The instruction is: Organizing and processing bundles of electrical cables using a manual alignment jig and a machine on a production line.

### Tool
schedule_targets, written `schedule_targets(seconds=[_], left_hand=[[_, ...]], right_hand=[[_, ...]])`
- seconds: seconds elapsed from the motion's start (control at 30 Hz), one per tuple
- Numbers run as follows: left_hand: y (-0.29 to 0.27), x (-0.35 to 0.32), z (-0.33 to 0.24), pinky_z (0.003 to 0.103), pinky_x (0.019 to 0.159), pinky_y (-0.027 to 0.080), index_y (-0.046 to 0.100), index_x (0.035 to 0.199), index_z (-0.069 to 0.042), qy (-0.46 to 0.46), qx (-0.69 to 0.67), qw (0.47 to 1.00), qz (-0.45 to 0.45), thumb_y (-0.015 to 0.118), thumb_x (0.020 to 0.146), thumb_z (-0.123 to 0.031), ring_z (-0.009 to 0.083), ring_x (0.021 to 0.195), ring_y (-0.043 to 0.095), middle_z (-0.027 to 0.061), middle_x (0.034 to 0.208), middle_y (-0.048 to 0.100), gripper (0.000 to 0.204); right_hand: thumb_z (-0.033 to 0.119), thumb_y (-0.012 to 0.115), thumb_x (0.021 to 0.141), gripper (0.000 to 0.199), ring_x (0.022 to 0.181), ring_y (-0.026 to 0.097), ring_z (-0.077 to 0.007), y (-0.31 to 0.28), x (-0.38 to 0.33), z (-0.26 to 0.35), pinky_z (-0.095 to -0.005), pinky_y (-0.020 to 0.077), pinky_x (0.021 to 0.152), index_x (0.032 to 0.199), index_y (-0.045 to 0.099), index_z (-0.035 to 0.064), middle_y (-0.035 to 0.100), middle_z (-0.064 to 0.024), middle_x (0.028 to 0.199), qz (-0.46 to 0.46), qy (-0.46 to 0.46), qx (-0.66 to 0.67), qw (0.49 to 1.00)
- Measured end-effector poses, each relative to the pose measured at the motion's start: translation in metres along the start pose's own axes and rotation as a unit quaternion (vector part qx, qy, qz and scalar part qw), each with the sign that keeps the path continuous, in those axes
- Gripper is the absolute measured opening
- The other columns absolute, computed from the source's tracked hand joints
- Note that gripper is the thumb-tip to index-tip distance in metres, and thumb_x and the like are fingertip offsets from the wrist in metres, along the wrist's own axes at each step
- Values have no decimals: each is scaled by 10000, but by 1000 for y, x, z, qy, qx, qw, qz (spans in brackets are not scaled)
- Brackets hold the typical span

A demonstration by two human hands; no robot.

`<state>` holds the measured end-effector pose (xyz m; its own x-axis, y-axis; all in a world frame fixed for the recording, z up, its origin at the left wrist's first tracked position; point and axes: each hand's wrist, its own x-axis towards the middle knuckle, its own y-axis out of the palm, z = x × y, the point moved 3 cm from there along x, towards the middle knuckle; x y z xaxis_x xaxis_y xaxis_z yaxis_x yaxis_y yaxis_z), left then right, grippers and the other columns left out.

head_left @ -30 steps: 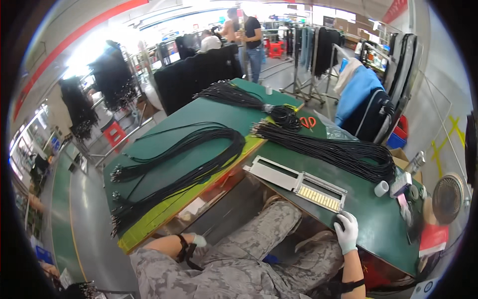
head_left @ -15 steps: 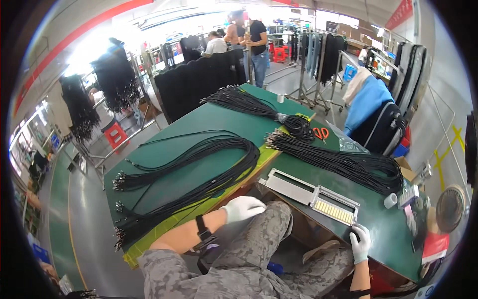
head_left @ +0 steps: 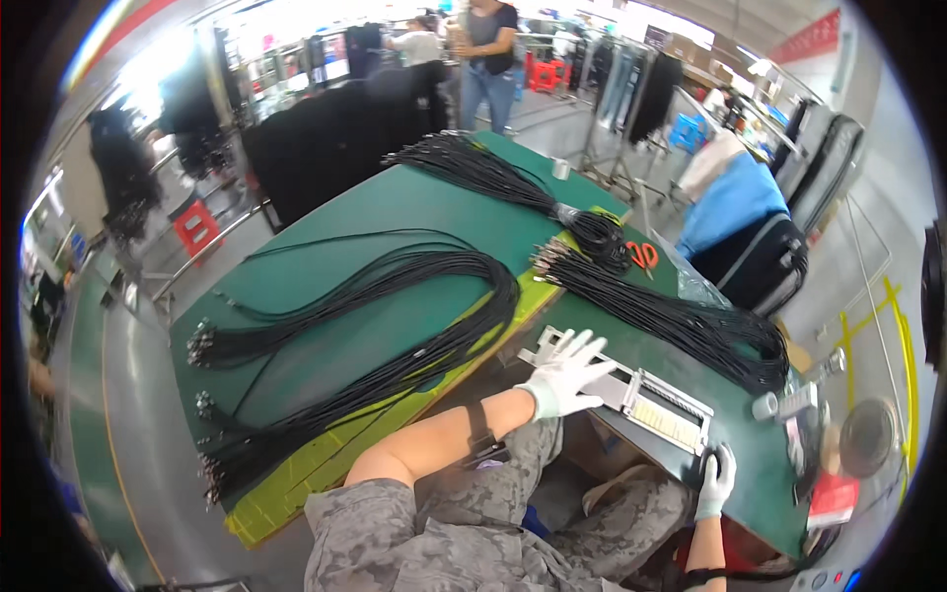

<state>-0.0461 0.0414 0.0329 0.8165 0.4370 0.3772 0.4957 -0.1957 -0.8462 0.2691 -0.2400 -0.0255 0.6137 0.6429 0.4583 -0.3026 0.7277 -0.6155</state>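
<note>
White-gloved L hand (head_left: 567, 373): ctr., newly over slvr. rect. metal tray (head_left: 623, 391); fingers apart.
White-gloved R hand (head_left: 717, 481): lwr. rt.; fingers, can't tell.

The left hand (head_left: 570, 380), earlier down beside the lap, has risen past the thigh over the near edge of the desk (head_left: 745, 429), fingers now spread across the metal frame's (head_left: 619, 387) left part. More of a dark object (head_left: 706, 466) shows under the right hand (head_left: 717, 481).

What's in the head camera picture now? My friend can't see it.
A gloved left hand is spread over a silver fixture, the gloved right hand by its right end. Black cable bundles lie on the green table.
</note>
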Motion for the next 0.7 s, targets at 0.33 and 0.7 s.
schedule_targets(seconds=[0.33,0.7], left_hand=[[24,35,-3,523,1146,100,419,1398,-138,26,42,991,127,698,715,-515,402,1370,232,231,1451,319,828],[37,38,2,496,1148,115,419,1396,-105,50,16,983,174,677,726,-521,397,1366,251,232,1440,344,829]], right_hand=[[146,677,820,307,1113,557,-277,-2,15,19,-340,427,962,1101,636,32,618,-148,1132,-5,8,-38,999],[341,742,734,669,1234,434,-365,-32,144,-56,-437,368,1029,1313,494,117,501,-190,1314,-101,69,-268,956]])
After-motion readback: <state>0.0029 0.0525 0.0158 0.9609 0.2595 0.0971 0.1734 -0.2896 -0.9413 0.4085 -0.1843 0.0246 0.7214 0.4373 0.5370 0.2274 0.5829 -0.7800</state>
